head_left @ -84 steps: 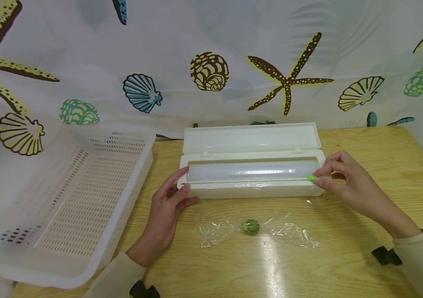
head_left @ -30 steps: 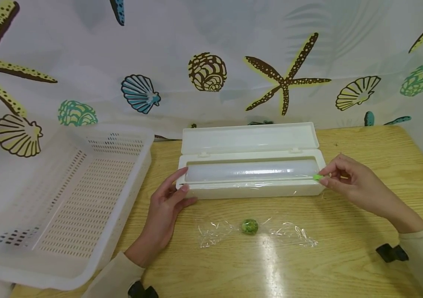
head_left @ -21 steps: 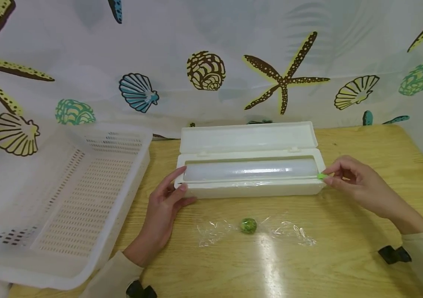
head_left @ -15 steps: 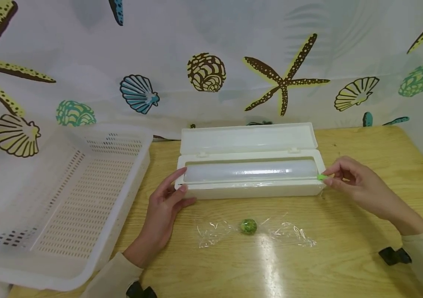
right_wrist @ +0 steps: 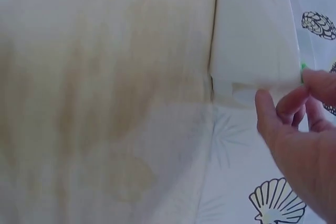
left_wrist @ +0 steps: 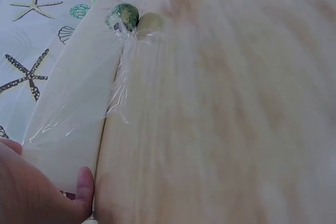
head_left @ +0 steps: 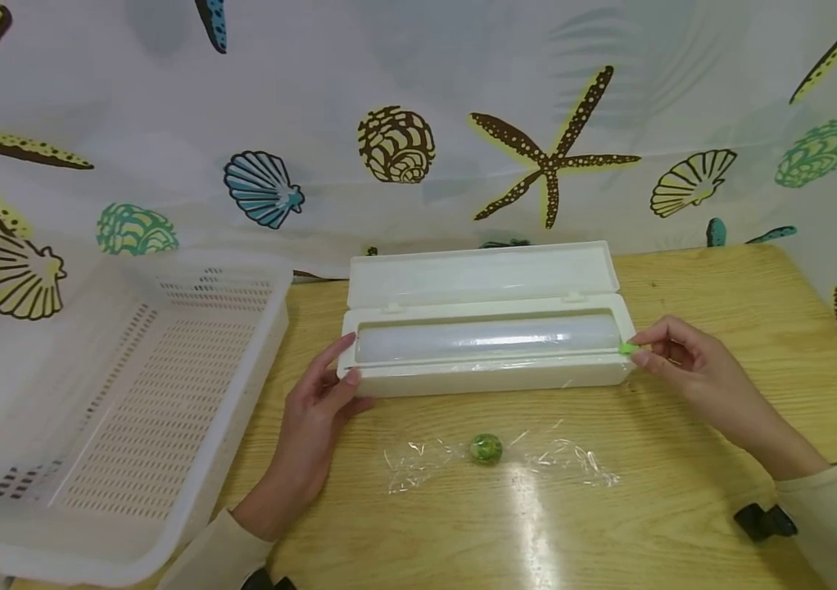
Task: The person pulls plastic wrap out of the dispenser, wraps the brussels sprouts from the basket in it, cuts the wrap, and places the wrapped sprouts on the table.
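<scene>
A white cling film dispenser (head_left: 492, 377) stands on the wooden table with its lid tipped back, a roll of clear film (head_left: 485, 338) showing inside. My left hand (head_left: 308, 430) grips the dispenser's left end, thumb on the front face and a finger over the top edge. At the right end, my right hand (head_left: 699, 377) pinches the small green slider (head_left: 626, 348) of the cutter between thumb and forefinger. In front lies a small green ball (head_left: 486, 448), leafy like a Brussels sprout, in clear film (head_left: 573, 460) spread to both sides.
A large white perforated plastic basket (head_left: 168, 393) stands on the left, close to my left forearm. Behind the table (head_left: 713, 287) hangs a white cloth (head_left: 448, 74) printed with shells and starfish. A dark band piece (head_left: 765, 521) sits at my right sleeve.
My right hand has slid the green slider a short way right, up to the dispenser's end. My left hand keeps its grip. The head view has shifted slightly.
</scene>
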Demonstrator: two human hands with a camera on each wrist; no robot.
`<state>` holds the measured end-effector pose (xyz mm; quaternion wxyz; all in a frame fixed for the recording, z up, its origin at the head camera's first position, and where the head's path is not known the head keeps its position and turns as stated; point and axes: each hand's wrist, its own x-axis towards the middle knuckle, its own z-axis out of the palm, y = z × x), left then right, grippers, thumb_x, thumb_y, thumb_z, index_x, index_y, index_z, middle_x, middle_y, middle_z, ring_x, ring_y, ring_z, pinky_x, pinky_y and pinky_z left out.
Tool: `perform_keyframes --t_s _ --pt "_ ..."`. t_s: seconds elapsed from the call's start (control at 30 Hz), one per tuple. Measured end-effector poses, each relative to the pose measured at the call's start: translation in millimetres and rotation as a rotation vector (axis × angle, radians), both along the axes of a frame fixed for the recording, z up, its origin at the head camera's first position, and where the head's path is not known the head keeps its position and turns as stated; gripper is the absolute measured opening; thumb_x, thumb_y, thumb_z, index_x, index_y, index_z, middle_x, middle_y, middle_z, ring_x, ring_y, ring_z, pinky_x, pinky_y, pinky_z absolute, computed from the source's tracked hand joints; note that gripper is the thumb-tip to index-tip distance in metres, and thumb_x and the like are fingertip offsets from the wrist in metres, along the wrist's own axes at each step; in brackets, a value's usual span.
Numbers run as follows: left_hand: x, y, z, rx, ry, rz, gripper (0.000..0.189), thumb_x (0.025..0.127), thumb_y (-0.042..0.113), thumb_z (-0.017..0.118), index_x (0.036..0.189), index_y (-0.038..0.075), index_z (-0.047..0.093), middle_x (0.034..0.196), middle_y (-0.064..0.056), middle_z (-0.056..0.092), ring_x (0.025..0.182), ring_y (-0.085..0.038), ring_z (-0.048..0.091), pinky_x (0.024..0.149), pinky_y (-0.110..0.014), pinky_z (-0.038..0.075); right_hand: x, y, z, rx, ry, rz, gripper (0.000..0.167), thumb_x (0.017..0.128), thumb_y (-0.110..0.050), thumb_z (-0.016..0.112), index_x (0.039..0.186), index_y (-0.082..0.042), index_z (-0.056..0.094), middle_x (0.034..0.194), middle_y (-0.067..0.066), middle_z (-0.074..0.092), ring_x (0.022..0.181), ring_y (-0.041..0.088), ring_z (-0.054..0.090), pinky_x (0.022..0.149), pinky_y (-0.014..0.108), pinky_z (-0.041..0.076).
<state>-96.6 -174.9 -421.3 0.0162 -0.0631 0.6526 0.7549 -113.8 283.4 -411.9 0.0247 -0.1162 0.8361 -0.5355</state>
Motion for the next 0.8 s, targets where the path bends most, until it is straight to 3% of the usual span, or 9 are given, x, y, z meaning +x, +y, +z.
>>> perform_keyframes --t_s 0.17,0.37,0.47,0.6,0.67,0.8 --pt "4.1 -5.0 5.1 -0.114 -0.02 0.066 0.058 0.11 0.007 0.068 0.163 0.025 0.052 0.11 -0.011 0.056 0.097 -0.023 0.068 0.095 -0.039 0.063 4.7 -8 -3.9 0.007 0.004 -0.082 0.021 0.111 -0.012 0.068 0.128 -0.001 0.066 0.116 0.004 0.066 0.094 0.013 0.064 0.075 0.017 0.055" --pt "12.4 -8.4 10.4 -0.21 -0.014 0.086 0.056 0.11 0.006 0.065 0.16 0.03 0.054 0.11 -0.011 0.059 0.083 -0.022 0.061 0.07 -0.028 0.057 13.7 -10 -6.9 0.012 -0.02 -0.128 0.028 0.115 -0.02 0.062 0.136 -0.003 0.063 0.123 0.003 0.061 0.099 0.014 0.064 0.082 0.016 0.057" --pt "18.9 -5.4 11.7 -0.171 -0.019 0.12 0.049 0.109 0.002 0.062 0.155 0.02 0.053 0.111 -0.012 0.054 0.073 -0.018 0.054 0.061 -0.025 0.049 18.7 -11 -7.6 0.007 -0.044 -0.141 0.033 0.117 -0.025 0.058 0.141 -0.003 0.061 0.127 0.006 0.059 0.098 0.016 0.064 0.083 0.017 0.057" --pt "29.9 1.5 14.3 -0.124 -0.007 0.168 0.023 0.109 -0.002 0.058 0.131 0.002 0.05 0.11 -0.01 0.05 0.067 -0.014 0.051 0.055 -0.021 0.043 27.8 -16 -5.8 0.017 -0.121 -0.203 0.04 0.117 -0.031 0.055 0.143 0.0 0.054 0.128 0.01 0.057 0.093 0.015 0.061 0.079 0.019 0.056" --pt "36.6 4.9 15.9 -0.133 0.008 0.158 0.016 0.109 -0.003 0.057 0.123 -0.002 0.05 0.109 -0.011 0.051 0.065 -0.014 0.052 0.053 -0.021 0.042 33.0 -18 -4.3 0.029 -0.167 -0.235 0.04 0.117 -0.032 0.055 0.139 0.001 0.052 0.123 0.012 0.056 0.087 0.015 0.059 0.072 0.021 0.054" --pt "49.7 10.1 17.8 -0.173 0.046 0.085 0.015 0.109 -0.003 0.059 0.122 -0.006 0.052 0.113 -0.015 0.057 0.059 -0.015 0.052 0.049 -0.022 0.044 42.3 -25 -1.6 0.059 -0.227 -0.269 0.035 0.115 -0.034 0.058 0.128 -0.001 0.054 0.11 0.01 0.055 0.07 0.014 0.052 0.057 0.027 0.046"
